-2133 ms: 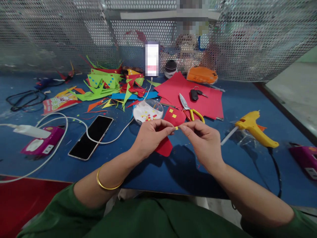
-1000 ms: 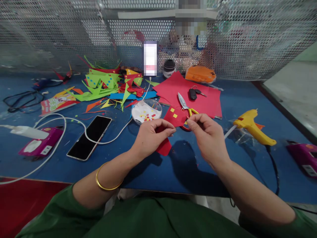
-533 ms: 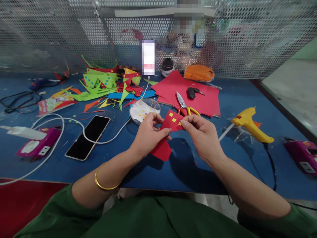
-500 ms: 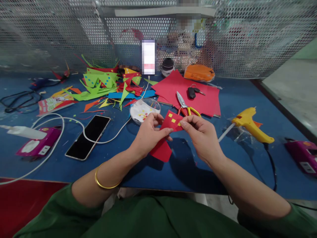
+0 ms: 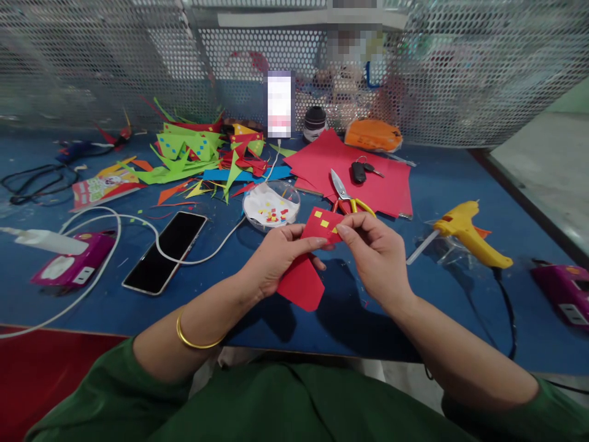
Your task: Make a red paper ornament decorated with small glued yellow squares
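Between my hands is a folded red paper piece (image 5: pixel 301 283) with small yellow squares on its upper part. My left hand (image 5: pixel 288 252) grips it from the left, thumb across the front and fingers behind. At its right edge, my right hand (image 5: pixel 375 252) pinches the paper by a yellow square; whether a loose square is also between those fingertips I cannot tell. Just beyond lies a clear round dish (image 5: pixel 257 205) lined with white, holding small red and yellow paper bits. Scissors (image 5: pixel 341 187) with red and yellow handles rest behind the paper piece.
Red sheets (image 5: pixel 317 156) carry car keys (image 5: pixel 359 172). A yellow glue gun (image 5: pixel 472 233) is at right. Cut green paper shapes (image 5: pixel 188 147) lie back left. A dark phone (image 5: pixel 168 252), a white cable (image 5: pixel 216 252) and a purple power strip (image 5: pixel 78 261) are at left.
My left fingers have shifted away from the dish, so more of its paper bits show. The lower part of the red paper piece has swung slightly down and right. My right hand keeps its pinch.
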The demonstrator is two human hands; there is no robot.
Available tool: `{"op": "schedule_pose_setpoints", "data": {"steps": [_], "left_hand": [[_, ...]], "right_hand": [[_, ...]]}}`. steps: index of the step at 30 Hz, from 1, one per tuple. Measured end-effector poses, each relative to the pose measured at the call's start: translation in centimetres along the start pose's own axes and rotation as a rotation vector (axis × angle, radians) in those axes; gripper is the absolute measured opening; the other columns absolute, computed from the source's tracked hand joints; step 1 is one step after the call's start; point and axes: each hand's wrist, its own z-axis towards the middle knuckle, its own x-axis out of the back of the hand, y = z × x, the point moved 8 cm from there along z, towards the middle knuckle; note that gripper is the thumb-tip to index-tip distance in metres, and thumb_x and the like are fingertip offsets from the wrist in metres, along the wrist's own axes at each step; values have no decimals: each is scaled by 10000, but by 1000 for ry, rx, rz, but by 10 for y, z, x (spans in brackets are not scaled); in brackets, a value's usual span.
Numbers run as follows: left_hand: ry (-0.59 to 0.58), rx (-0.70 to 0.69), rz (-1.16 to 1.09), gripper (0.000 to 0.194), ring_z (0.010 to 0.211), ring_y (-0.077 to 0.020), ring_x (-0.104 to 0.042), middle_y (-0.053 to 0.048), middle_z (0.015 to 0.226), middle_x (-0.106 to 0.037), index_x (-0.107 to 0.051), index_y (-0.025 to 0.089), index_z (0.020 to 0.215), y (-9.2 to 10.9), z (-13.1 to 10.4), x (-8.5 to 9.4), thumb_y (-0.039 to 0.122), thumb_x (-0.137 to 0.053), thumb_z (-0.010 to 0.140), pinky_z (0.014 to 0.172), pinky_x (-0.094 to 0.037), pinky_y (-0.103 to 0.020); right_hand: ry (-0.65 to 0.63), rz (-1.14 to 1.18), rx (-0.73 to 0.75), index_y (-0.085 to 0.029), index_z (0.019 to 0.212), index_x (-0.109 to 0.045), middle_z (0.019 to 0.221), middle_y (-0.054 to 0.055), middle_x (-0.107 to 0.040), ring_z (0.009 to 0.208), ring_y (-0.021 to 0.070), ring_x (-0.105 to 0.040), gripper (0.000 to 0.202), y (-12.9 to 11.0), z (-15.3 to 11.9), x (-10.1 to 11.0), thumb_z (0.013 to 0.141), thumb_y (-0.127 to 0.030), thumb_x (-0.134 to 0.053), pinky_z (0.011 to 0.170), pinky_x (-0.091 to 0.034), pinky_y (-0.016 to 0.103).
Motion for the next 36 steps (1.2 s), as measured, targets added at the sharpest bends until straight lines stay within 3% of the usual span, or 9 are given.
{"op": "schedule_pose_setpoints", "data": {"steps": [2,8,12,36], "left_hand": [[-7,32,29,148,497,-94,-646,-53,873,-786,-734,141,886,-1,-2,-1,238,-774,782,462,-511,-204],[64,-77,82,81,447,-76,-621,-40,827,-790,-755,136,858,11,-7,0,198,-741,807,431,-489,-179],[88,-107,118,82,447,-80,-628,-40,808,-788,-751,134,860,14,-9,0,199,-721,819,424,-484,-176],[92,-203,193,84,439,-60,-620,8,639,-740,-740,135,759,18,-8,0,184,-736,827,426,-461,-126]], "right_hand": [[-9,-10,15,-209,796,-646,767,-16,-635,712,129,-549,111,-1,0,-1,874,-287,-646,695,-455,297],[8,-89,154,-220,750,-659,872,22,-648,937,171,-611,128,-14,-3,-2,877,-213,-648,807,-486,321],[40,-119,169,-221,741,-666,898,43,-641,1014,197,-610,125,-15,-5,-3,866,-206,-659,857,-494,355],[84,-138,212,-220,738,-662,851,22,-653,979,183,-624,121,-17,-8,-5,853,-185,-675,877,-497,363]]}}
